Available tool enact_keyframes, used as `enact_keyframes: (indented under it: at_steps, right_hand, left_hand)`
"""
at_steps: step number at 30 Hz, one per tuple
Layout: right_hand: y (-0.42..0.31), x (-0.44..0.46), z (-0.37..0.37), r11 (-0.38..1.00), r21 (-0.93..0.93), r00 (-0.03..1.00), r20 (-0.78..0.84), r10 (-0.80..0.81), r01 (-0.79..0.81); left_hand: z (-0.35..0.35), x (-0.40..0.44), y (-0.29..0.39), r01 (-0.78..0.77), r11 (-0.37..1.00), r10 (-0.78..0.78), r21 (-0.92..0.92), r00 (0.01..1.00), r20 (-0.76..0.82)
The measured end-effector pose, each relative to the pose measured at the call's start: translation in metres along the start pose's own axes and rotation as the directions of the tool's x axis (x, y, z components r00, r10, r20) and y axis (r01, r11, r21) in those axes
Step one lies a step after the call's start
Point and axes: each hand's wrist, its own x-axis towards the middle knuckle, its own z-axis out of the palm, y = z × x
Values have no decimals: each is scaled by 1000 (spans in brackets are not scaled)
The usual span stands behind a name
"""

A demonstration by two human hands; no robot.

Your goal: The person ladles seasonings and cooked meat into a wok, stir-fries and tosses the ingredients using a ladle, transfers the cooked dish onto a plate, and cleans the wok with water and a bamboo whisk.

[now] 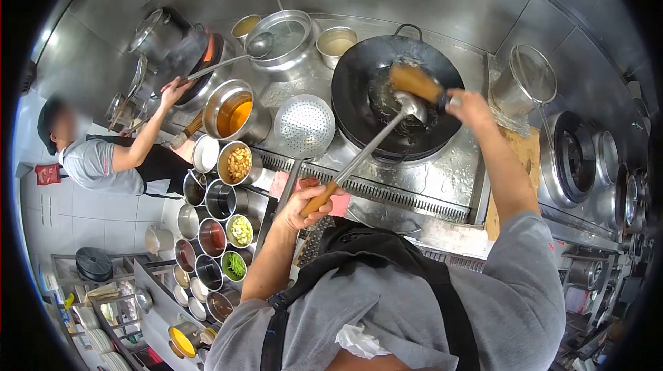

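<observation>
A large black wok (pixel 352 88) sits on the steel range in front of me, with some liquid in its bottom. My left hand (pixel 309 207) is wrapped round the wooden handle of a metal ladle (pixel 369 147), whose bowl rests inside the wok. My right hand (pixel 472 107) grips a brush (pixel 416 83) by its dark end, and its tan bristles are over the wok, blurred by motion. A perforated skimmer (pixel 304 126) lies on the range left of the wok.
At the left a co-worker (pixel 110 157) holds another ladle (pixel 260 45) over the range. Pots of orange liquid (pixel 235 114) and brown pieces (pixel 235 162), plus several ingredient containers, stand between us. A strainer pot (pixel 526 81) is at right. A water basin (pixel 282 36) stands behind.
</observation>
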Motion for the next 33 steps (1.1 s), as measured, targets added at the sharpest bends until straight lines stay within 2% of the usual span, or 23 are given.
enact_keyframes:
  at_steps: [2,3,4,5,6,7,8,9,10,12,13,14,16,18,20,21,22,24,26,28,30,32,33]
  right_hand:
    - [7,-8,15,967,-253,993,122,-10,41]
    - [8,-12,9,966,-254,992,122,-17,48]
    - [8,-18,-1,987,-159,996,85,14,0]
    - [7,-20,-10,997,-63,998,50,48,-45]
    - [5,-21,-14,997,-61,998,52,46,-43]
    - [4,-22,-17,995,38,996,-10,94,-94]
    - [5,-24,-19,980,140,986,-75,150,-138]
    - [10,-24,-8,975,200,981,-148,124,-93]
    - [7,-25,1,986,134,980,-160,118,-96]
    - [1,-28,12,995,30,995,-26,94,-94]
    - [0,-28,9,989,-77,992,21,128,-126]
    - [7,-29,7,989,-69,991,14,131,-130]
    - [19,-32,-1,979,37,979,-25,204,-203]
    - [19,-39,-2,962,111,963,-82,258,-249]
    - [17,-41,7,910,311,927,-168,337,-274]
    - [26,-34,28,926,296,943,-165,289,-233]
    - [17,-37,28,969,172,979,-67,190,-176]
    - [13,-34,32,988,10,982,113,154,-156]
    - [23,-35,23,994,19,993,47,109,-110]
    - [25,-40,11,998,18,998,3,64,-64]
    - [13,-45,0,990,125,985,-147,90,-72]
    - [-1,-52,0,986,147,980,-172,102,-77]
    - [0,-51,11,992,123,994,-109,18,-4]
  left_hand:
    - [-2,-3,-2,-1,996,7,-88,998,63]
    - [1,-6,-1,-6,978,31,209,993,-117]
    - [2,-10,-2,50,875,101,481,954,-283]
    - [-13,-7,-5,106,735,140,670,943,-303]
    - [-36,-1,-13,108,735,140,669,942,-306]
    - [-61,7,-23,23,322,478,947,859,-183]
    - [-76,14,-27,44,-189,684,981,723,100]
    - [-77,20,-28,45,-63,687,997,727,10]
    - [-51,20,-22,42,-73,683,996,730,19]
    - [2,14,-14,233,457,389,859,816,-428]
    - [12,13,-16,192,536,390,822,807,-443]
    - [17,12,-17,194,527,394,828,806,-440]
    - [25,9,-18,34,885,189,464,886,-424]
    - [35,9,-16,43,913,136,406,906,-401]
    - [41,14,-13,54,990,-18,132,965,-261]
    - [44,18,-14,51,999,-48,9,974,-221]
    - [45,22,-14,51,999,-47,13,974,-222]
    - [47,27,-12,35,996,-46,-84,990,-132]
    - [51,24,-12,20,997,-31,-73,986,-162]
    - [52,23,-12,41,980,-51,-196,998,-46]
    - [64,24,-15,28,978,-42,-206,997,-64]
    - [70,29,-17,23,977,-43,-212,995,-93]
    - [71,31,-16,28,978,-48,-207,995,-92]
